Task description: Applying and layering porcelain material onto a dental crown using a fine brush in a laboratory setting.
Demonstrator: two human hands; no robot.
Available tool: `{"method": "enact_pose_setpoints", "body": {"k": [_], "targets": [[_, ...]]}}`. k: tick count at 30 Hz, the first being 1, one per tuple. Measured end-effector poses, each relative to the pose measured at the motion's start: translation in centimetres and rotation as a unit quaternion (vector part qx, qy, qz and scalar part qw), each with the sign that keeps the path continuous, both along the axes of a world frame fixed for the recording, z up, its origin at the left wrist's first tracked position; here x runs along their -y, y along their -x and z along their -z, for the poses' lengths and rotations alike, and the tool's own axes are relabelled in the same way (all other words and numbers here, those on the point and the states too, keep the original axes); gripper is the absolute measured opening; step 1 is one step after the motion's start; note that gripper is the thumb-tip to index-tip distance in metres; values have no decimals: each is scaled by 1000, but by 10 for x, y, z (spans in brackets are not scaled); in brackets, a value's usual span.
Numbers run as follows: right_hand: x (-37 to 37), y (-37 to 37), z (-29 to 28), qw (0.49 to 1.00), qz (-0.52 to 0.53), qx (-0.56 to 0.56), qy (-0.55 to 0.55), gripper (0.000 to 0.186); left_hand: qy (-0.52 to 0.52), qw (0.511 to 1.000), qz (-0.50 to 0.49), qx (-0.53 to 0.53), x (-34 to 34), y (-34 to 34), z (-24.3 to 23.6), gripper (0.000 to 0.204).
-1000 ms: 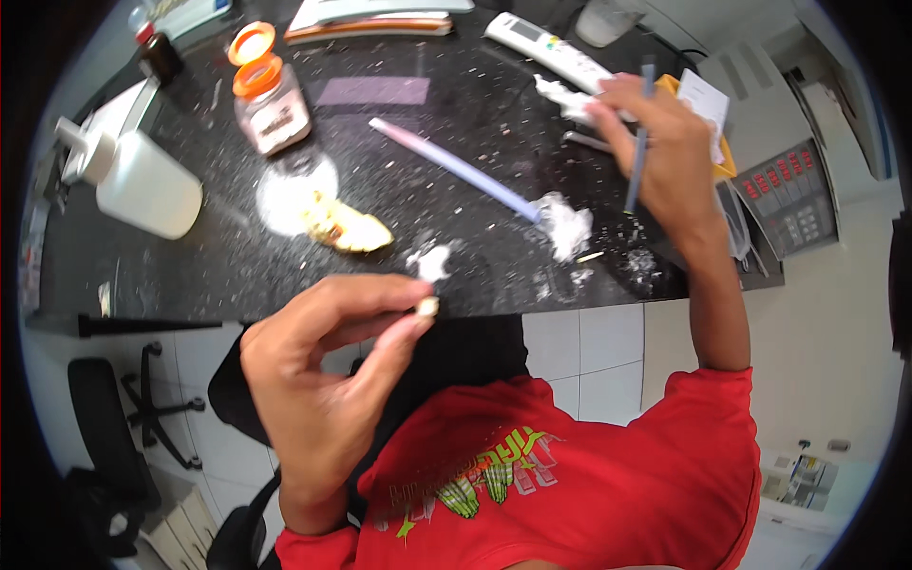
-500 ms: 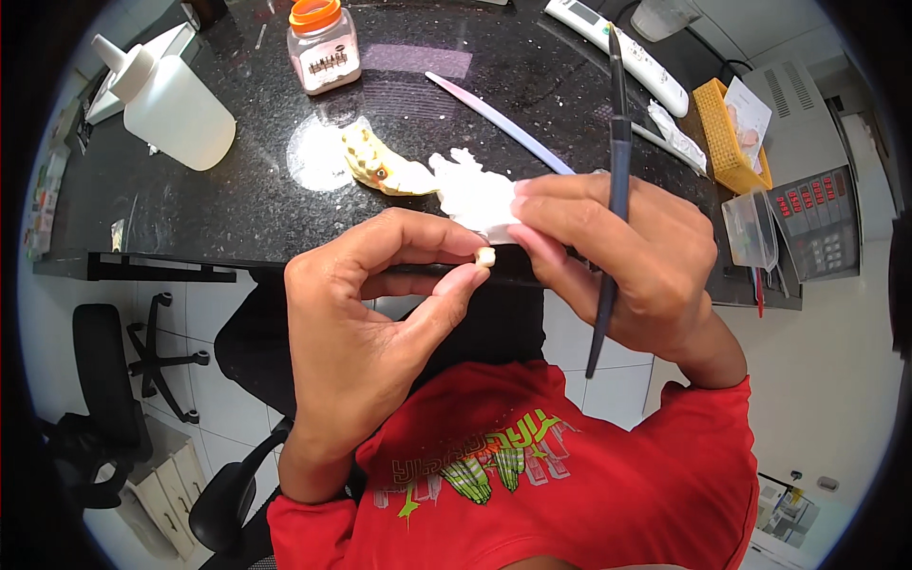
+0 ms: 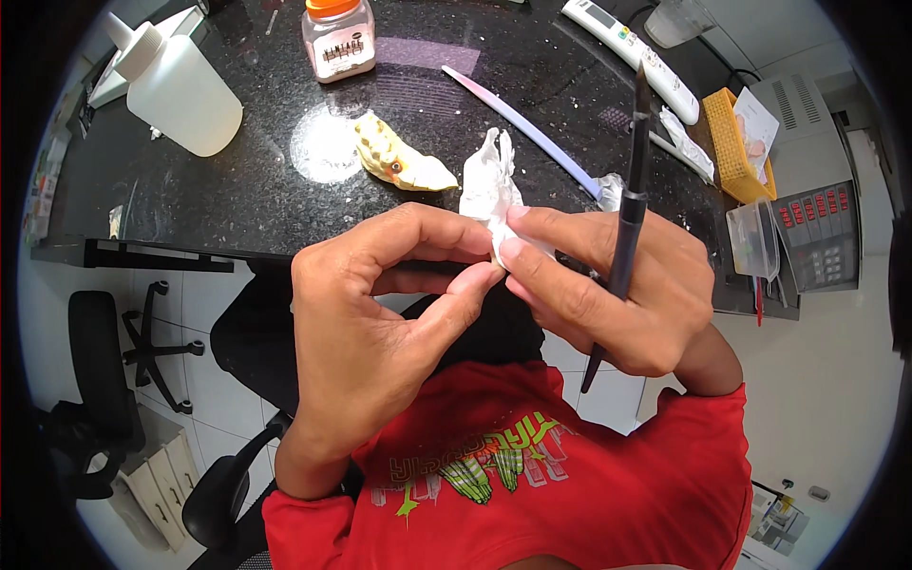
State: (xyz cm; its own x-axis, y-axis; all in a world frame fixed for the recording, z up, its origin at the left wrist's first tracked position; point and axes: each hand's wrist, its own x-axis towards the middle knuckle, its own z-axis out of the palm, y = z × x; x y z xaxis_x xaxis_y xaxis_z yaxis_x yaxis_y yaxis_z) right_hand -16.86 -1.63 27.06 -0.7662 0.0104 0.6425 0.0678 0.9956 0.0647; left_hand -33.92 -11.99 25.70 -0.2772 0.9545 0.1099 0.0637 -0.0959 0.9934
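Note:
My left hand (image 3: 380,313) and my right hand (image 3: 608,285) meet in front of my chest, fingertips touching. The right hand pinches a crumpled white tissue (image 3: 489,185) between thumb and forefinger and also holds a dark thin brush (image 3: 629,204) upright between its fingers. The left thumb and forefinger press together against the tissue; whatever small thing they pinch is hidden. Behind the hands, on the black stone counter (image 3: 237,190), lies a yellowish dental model (image 3: 394,157).
On the counter stand a white squeeze bottle (image 3: 180,85) at left and an orange-lidded jar (image 3: 337,38). A long pale spatula (image 3: 522,128), a white remote (image 3: 632,52), a yellow basket (image 3: 736,142) and a small clear box (image 3: 755,237) lie to the right. An office chair (image 3: 104,380) is on the floor.
My right hand came back from the counter with the tissue and brush and met my left hand. Since then both hands have drawn closer to the camera, the tissue now wrapped at the fingertips.

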Motion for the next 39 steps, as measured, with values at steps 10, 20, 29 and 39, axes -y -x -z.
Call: {"method": "enact_pose_setpoints", "body": {"k": [10, 20, 29, 39], "targets": [[-13, -9, -17, 978, 130, -82, 144, 14, -34, 999, -16, 14, 2, -1, 8, 14], [-39, -44, -26, 898, 287, -259, 210, 67, -80, 937, -5, 339, 25, -9, 24, 16], [15, -43, -11, 871, 54, -152, 465, 29, -43, 863, 43, 501, 29, -10, 32, 15], [8, -32, 6, 901, 16, -34, 432, 23, -46, 885, -5, 463, 31, -26, 39, 18]]}}
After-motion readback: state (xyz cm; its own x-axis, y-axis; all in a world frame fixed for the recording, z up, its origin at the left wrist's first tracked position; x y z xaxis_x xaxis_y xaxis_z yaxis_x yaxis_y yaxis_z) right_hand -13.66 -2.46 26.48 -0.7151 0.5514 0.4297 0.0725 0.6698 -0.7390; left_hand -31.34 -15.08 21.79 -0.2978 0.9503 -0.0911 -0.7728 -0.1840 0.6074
